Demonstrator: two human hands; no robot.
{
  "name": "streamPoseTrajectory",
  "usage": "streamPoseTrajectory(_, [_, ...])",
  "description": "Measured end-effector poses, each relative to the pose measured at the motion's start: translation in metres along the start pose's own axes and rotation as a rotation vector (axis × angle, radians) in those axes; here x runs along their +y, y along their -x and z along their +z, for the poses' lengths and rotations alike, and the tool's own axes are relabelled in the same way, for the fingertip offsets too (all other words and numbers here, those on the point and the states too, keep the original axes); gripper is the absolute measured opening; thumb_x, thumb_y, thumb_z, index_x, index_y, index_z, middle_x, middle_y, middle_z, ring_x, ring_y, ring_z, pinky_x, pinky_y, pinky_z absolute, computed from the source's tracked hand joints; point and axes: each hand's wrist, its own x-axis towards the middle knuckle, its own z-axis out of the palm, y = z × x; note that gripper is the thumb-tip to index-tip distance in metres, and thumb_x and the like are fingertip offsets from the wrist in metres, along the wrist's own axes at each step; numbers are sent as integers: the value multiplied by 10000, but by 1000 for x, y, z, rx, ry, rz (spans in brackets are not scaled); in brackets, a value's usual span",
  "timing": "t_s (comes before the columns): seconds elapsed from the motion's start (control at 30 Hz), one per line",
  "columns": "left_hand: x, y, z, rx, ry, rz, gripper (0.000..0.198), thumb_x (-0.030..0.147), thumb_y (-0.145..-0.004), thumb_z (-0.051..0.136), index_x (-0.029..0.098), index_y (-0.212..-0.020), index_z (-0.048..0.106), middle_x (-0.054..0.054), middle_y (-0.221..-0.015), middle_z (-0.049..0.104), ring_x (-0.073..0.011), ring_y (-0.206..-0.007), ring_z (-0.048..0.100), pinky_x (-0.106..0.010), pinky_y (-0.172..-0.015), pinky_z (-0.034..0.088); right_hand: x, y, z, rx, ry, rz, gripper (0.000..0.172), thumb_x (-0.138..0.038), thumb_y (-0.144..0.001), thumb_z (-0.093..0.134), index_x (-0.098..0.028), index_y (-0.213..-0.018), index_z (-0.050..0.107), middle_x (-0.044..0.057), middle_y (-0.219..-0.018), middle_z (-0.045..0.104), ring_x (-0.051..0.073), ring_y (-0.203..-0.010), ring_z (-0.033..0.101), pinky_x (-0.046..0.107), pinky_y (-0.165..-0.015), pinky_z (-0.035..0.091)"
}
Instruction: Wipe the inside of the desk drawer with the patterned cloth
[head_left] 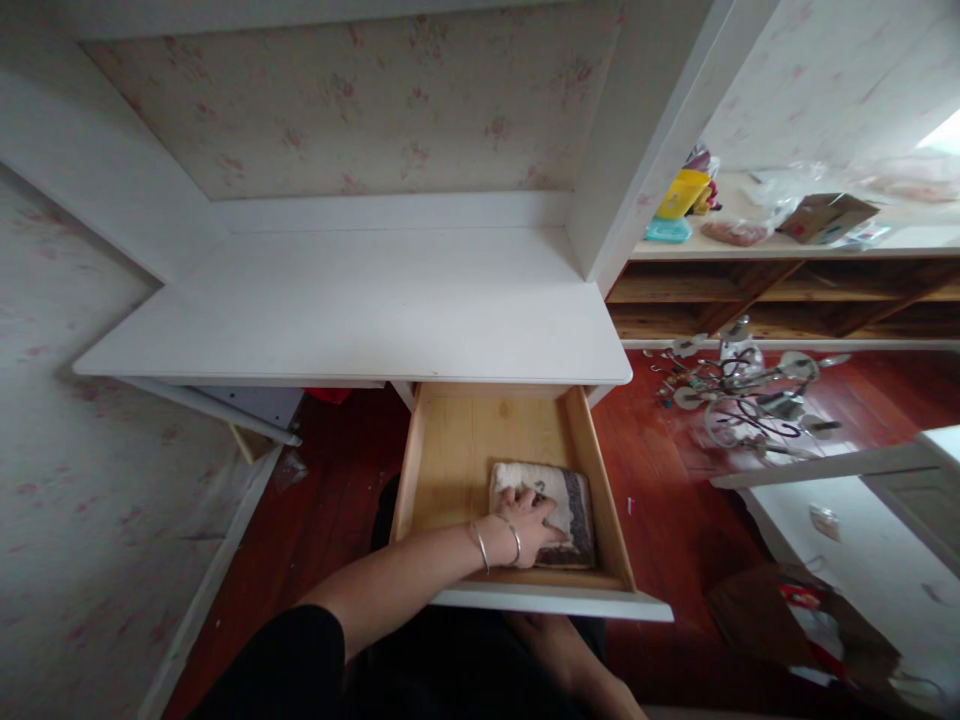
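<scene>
resting palm down with its fingers spread apart, the person's left hand (529, 528) lies on a folded cloth (580, 515) and is not clamped around it. the cloth, cream with a dark brown band, sits inside the pulled-out wooden drawer (450, 455), toward its right side and close to the front. two thin bangles (481, 550) circle the left wrist, and a black sleeve (285, 660) covers the upper arm. the right hand (541, 632) is low by the underside of the drawer's white front (555, 602); its fingers are hidden, so whether they are apart or together cannot be told. above the drawer is a white desk (405, 300), set against flowered wallpaper (345, 110). to the right, a chandelier (757, 405) lies on the red floor (645, 520) before a low shelf (675, 285), on top of which are a yellow tub (682, 193) and a cardboard box (825, 215).
</scene>
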Motion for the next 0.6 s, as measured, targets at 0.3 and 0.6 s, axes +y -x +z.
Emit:
streamPoseTrajectory(0.3, [-43, 73, 7, -41, -20, -183, 517, 319, -738, 624, 424, -1237, 537, -70, -1382, 392, -388, -1167, 396, -574, -823, 419, 22, -6, 5, -16, 6, 71, 517, -601, -889, 427, -233, -1146, 684, 61, -1197, 668, 318, -1221, 518, 441, -1090, 327])
streamPoseTrajectory(0.6, [-90, 98, -2, 67, -82, -267, 537, 245, -710, 629, 393, -1220, 547, -28, -1435, 380, -329, -1197, 404, -542, -907, 403, 27, -9, 8, -11, 8, 103, 575, -640, -875, 394, -225, -1147, 685, 70, -1230, 652, 326, -1260, 486, 455, -1112, 291])
